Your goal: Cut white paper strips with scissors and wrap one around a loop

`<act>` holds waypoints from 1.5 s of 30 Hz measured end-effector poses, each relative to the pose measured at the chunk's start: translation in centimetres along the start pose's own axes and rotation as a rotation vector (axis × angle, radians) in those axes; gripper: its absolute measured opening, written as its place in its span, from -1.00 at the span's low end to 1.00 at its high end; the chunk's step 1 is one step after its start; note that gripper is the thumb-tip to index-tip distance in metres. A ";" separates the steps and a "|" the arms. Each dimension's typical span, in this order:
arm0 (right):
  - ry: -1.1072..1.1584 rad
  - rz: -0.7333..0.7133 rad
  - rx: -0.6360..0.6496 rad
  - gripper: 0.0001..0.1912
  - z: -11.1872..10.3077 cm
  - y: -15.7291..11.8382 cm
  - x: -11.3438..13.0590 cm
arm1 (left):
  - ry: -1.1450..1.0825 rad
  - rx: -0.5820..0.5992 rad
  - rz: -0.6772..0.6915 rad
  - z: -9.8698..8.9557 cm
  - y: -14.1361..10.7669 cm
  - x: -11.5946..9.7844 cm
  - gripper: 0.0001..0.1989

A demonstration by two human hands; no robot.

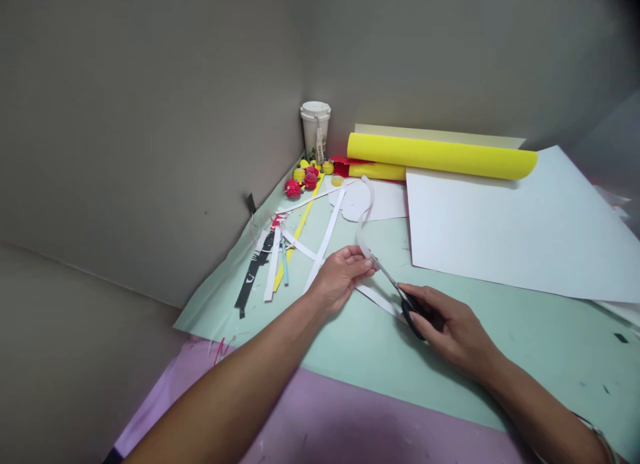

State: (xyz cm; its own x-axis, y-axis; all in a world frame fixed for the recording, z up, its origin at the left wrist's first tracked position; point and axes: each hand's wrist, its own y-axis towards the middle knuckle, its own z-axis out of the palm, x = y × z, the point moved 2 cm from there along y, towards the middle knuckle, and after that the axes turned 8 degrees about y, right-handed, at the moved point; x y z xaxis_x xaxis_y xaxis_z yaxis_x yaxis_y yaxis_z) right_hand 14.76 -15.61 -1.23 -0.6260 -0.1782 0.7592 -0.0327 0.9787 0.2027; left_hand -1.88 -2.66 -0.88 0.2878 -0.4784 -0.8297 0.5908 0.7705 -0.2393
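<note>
Pinching a curled white strip [371,196] in the fingertips of the left hand [343,277], gripping scissors [391,278] in the right hand [447,321], curled around the handles, both in front of the yellow roll [443,156].

– Cup [315,131], twelve o'clock: lettering?
– Too small to read.
– Scissors [408,304], four o'clock?
– Handles partly hidden by right hand [443,324]; blade tips blurred.
– White strip [361,229]?
– Partly covered at left hand [340,281].
– White sheet [510,231], three o'clock?
– Upper border partly behind yellow roll [443,156]; right corner cut off by frame.
– Left forearm [235,377], seven o'clock?
– Cut off, lower edge.
</note>
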 end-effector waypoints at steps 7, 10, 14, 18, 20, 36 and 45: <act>0.059 0.054 -0.019 -0.59 0.1 0.0 0.0 | 0.001 0.002 -0.005 0.0 0.1 0.0 -0.79; 0.093 0.141 -0.030 -0.60 -0.1 0.1 0.1 | 0.009 0.009 -0.004 -0.1 0.1 0.0 -0.79; 0.116 0.175 -0.020 -0.60 -0.3 0.2 0.5 | 0.018 0.004 -0.010 0.0 0.0 0.0 -0.80; 0.092 0.157 0.003 -0.60 -0.2 0.1 0.5 | 0.017 0.014 -0.002 0.0 0.0 0.0 -0.79; 0.097 0.147 0.013 -0.60 -0.1 0.0 0.4 | 0.020 0.011 0.000 0.0 0.0 0.1 -0.78; 0.056 0.100 0.024 -0.60 0.1 -0.1 0.1 | 0.040 -0.013 0.007 0.1 0.0 0.2 -0.77; 0.024 0.064 0.005 -0.61 0.1 -0.1 -0.1 | 0.038 -0.018 0.013 0.2 0.0 0.1 -0.79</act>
State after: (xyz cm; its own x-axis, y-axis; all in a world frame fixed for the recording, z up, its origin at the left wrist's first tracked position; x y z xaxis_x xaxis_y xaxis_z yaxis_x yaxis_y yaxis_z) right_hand 14.71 -15.67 -1.40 -0.6079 -0.1176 0.7852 0.0027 0.9887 0.1502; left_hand -1.72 -2.81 -0.89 0.2667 -0.4523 -0.8511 0.5738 0.7840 -0.2368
